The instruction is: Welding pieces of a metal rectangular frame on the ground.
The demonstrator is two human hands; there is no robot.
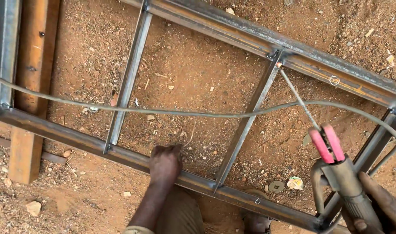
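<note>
A steel frame (133,73) of square tubes with cross rungs lies on red gravel. My left hand (165,164) rests closed on the frame's near rail (76,138), between two rungs. My right hand (382,203), at the bottom right, grips a welding electrode holder (336,169) with red jaws. A thin welding rod (298,99) runs up from the jaws, and its tip touches the joint (278,64) where a rung meets the far rail. A grey cable (185,113) sweeps across the frame from the left and loops back to the holder.
A rusty steel beam (31,86) lies along the left side beside another grey tube (3,47). Small stones and scraps of litter (295,183) dot the ground. My foot (255,223) shows at the bottom edge under the near rail.
</note>
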